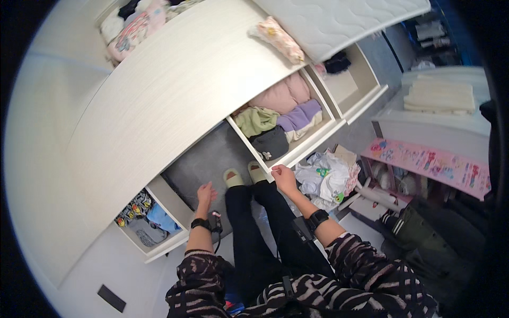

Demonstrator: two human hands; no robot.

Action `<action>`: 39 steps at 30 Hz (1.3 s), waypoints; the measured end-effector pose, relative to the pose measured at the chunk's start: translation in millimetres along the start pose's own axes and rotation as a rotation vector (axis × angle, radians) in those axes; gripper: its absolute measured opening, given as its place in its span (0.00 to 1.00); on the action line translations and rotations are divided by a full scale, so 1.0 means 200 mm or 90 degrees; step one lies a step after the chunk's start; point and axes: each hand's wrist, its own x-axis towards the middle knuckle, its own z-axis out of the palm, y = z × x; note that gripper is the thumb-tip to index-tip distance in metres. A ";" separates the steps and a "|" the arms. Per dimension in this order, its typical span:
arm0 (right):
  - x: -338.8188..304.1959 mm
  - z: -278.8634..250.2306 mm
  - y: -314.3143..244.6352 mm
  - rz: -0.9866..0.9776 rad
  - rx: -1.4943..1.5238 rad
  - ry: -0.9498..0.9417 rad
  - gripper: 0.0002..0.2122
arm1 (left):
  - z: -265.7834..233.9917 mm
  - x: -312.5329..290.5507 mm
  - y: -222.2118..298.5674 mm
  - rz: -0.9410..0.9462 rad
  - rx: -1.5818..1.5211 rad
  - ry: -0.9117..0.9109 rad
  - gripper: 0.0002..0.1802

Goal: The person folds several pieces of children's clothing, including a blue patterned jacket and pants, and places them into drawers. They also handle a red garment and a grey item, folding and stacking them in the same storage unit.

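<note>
My right hand point(285, 180) is at the near left corner of a pulled-out white drawer point(312, 142), its fingers closed on the front panel's edge. Inside that drawer lie a pink padded piece point(283, 94), a green cloth point(257, 121), a purple and cream garment point(300, 116) and a dark grey folded piece point(270, 143). My left hand point(207, 195) hangs free with its fingers stretched out, holding nothing. Nearest to it, on the left, is another open drawer point(183, 238) with a patterned black and yellow cloth, grey clothing and a blue piece.
A third drawer point(366, 103) stands open at the upper right. White clothes point(328, 172) are heaped beyond my right hand, beside a pink printed shelf point(429, 161). A mattress point(344, 24) and a floral roll point(280, 40) lie on the bed board point(175, 90). Dark clothes point(432, 233) lie at right.
</note>
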 end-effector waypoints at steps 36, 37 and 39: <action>0.36 -0.29 0.20 0.160 0.309 -0.198 0.10 | 1.59 -0.36 1.43 0.204 -0.055 -0.214 0.13; 0.41 -0.35 0.21 0.162 0.344 -0.174 0.09 | 1.70 -0.34 1.54 0.224 -0.067 -0.211 0.12; 0.51 -0.48 0.24 0.164 0.436 -0.139 0.08 | 1.92 -0.27 1.74 0.284 -0.068 -0.193 0.13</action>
